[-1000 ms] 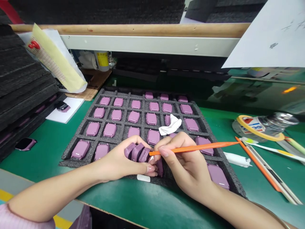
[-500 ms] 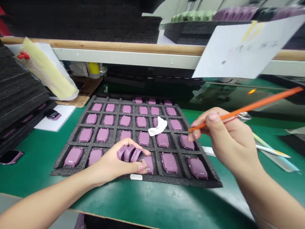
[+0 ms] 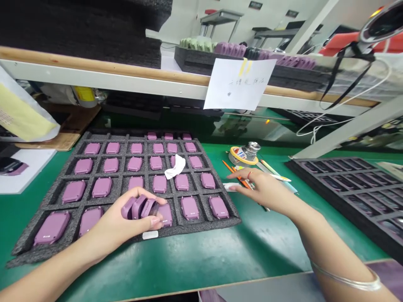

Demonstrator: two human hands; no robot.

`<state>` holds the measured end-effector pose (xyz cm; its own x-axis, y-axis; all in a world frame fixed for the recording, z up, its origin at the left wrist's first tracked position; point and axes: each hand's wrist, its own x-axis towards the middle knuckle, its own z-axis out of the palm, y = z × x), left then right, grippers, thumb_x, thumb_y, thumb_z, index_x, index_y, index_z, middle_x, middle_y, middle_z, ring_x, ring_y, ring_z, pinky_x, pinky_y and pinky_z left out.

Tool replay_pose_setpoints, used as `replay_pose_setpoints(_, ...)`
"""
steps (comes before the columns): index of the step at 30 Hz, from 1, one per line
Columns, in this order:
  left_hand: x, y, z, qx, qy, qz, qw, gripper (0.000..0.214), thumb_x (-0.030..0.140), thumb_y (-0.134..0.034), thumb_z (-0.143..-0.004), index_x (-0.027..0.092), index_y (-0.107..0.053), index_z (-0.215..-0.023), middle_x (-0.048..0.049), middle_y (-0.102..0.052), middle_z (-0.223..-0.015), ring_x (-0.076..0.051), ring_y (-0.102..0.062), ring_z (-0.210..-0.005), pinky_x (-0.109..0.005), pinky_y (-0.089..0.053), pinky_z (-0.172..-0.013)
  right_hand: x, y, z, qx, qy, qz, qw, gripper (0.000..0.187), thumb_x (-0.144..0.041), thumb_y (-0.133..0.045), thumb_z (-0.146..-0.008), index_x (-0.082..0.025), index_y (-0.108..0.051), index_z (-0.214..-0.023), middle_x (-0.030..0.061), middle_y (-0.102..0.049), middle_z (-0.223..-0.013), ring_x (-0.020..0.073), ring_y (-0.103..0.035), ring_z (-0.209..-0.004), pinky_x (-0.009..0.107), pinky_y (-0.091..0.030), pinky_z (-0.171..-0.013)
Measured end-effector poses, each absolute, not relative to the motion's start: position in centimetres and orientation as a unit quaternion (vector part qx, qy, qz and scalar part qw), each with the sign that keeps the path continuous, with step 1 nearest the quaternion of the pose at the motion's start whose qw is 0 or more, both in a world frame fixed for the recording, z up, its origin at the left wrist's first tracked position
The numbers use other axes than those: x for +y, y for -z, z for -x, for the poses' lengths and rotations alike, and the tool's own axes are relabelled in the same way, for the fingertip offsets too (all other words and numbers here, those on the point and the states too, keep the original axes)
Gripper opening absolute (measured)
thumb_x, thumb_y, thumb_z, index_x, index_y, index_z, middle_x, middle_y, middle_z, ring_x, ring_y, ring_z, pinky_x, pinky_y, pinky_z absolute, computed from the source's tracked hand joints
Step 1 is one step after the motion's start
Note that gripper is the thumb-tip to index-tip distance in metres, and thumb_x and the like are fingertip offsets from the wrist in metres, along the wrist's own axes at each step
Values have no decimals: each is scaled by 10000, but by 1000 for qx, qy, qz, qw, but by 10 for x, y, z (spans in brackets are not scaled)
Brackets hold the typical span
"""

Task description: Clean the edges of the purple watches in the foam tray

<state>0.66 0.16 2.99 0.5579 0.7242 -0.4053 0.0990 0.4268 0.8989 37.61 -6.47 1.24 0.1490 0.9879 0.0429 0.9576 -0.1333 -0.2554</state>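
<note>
My left hand (image 3: pixel 116 224) rests on the front of a black foam tray (image 3: pixel 195 226) and is closed round a small stack of purple watch cases (image 3: pixel 140 206). The tray's pockets hold several more purple cases (image 3: pixel 189 206). My right hand (image 3: pixel 262 189) lies low over the green table to the right of the tray, fingers stretched out to the left. Its fingertips are at the orange stick (image 3: pixel 234 171) and a small white piece (image 3: pixel 229 186). I cannot tell whether the stick has left the fingers.
A crumpled white wipe (image 3: pixel 175 166) lies on the tray. A tape roll (image 3: pixel 242 154) and pens lie behind my right hand. An empty black foam tray (image 3: pixel 346 188) sits at the right. A paper sheet (image 3: pixel 239 84) hangs from the shelf above.
My right hand lifted the orange stick away from the cases, swung right and came down onto the table beside the tray. My left hand kept its hold. The view turned right.
</note>
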Motion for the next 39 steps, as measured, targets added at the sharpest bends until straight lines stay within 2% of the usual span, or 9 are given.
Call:
replay_pose_setpoints(3, 2, -29, -7, 417, -217, -494, 732, 344, 290, -870, -703, 194, -645, -945, -71, -717, -1233, -215, -739, -965, -352, -620, -902, -69, -7, -375, -684, -94, 711, 132, 237, -420, -596, -890, -243, -746, -937, 43, -790, -980, 247, -732, -927, 356, -549, -842)
replay_pose_setpoints(7, 3, -27, -7, 409, -201, -524, 720, 328, 274, -854, -712, 196, -640, -949, -71, -716, -1220, -213, -736, -941, -374, -603, -902, -64, -11, -360, -671, -41, 709, 211, 334, -472, -530, -947, -199, -692, -1051, 111, -770, -1001, 286, -731, -913, 425, -567, -819)
replay_pose_setpoints(9, 3, -25, -6, 402, -185, -551, 708, 337, 257, -846, -714, 197, -635, -970, -72, -729, -1153, -214, -727, -935, -392, -588, -904, -59, -21, -338, -673, -16, 685, 280, 325, -462, -575, -939, -201, -654, -1117, 97, -757, -959, 258, -725, -830, 392, -584, -739)
replay_pose_setpoints(11, 3, -23, -5, 388, -184, -553, 714, 344, 237, -834, -719, 200, -611, -978, -65, -730, -1125, -205, -718, -928, -393, -583, -886, -54, -35, -307, -714, -13, 618, 329, 193, -398, -627, -934, -231, -674, -1019, 59, -747, -898, 211, -711, -765, 336, -582, -683)
replay_pose_setpoints(13, 3, -23, -4, 368, -189, -534, 737, 344, 222, -817, -733, 201, -572, -974, -48, -732, -1085, -182, -717, -882, -375, -584, -849, -50, -49, -273, -785, -27, 520, 335, 83, -282, -658, -930, -247, -694, -996, 46, -740, -925, 194, -715, -838, 314, -589, -742)
replay_pose_setpoints(15, 3, -23, -4, 361, -185, -525, 748, 355, 210, -810, -733, 203, -543, -968, -12, -733, -956, -155, -707, -811, -335, -576, -801, -47, -57, -242, -828, -49, 446, 337, 118, -181, -655, -925, -252, -699, -1008, 42, -726, -945, 175, -717, -871, 289, -594, -760)
replay_pose_setpoints(20, 4, -22, -4, 362, -197, -554, 723, 375, 154, -815, -676, 210, -524, -906, 72, -642, -750, -103, -622, -676, -221, -501, -641, -38, -49, -202, -859, -101, 359, 351, 105, -149, -645, -923, -215, -677, -999, 59, -701, -932, 170, -680, -816, 296, -584, -697)
replay_pose_setpoints(27, 3, -17, -5, 340, -195, -528, 753, 360, 179, -775, -737, 226, -471, -923, 50, -684, -772, -138, -667, -727, -280, -514, -710, -29, -30, -203, -852, -66, 361, 374, 93, -113, -626, -931, -198, -658, -952, 61, -699, -893, 175, -603, -800, 335, -534, -722)
replay_pose_setpoints(39, 3, -21, -4, 331, -199, -543, 746, 363, 128, -783, -707, 217, -476, -877, 65, -645, -738, -108, -619, -677, -237, -466, -646, -28, -29, -204, -856, -83, 345, 375, 154, -69, -648, -904, -216, -647, -952, 34, -699, -874, 169, -594, -801, 337, -525, -729)
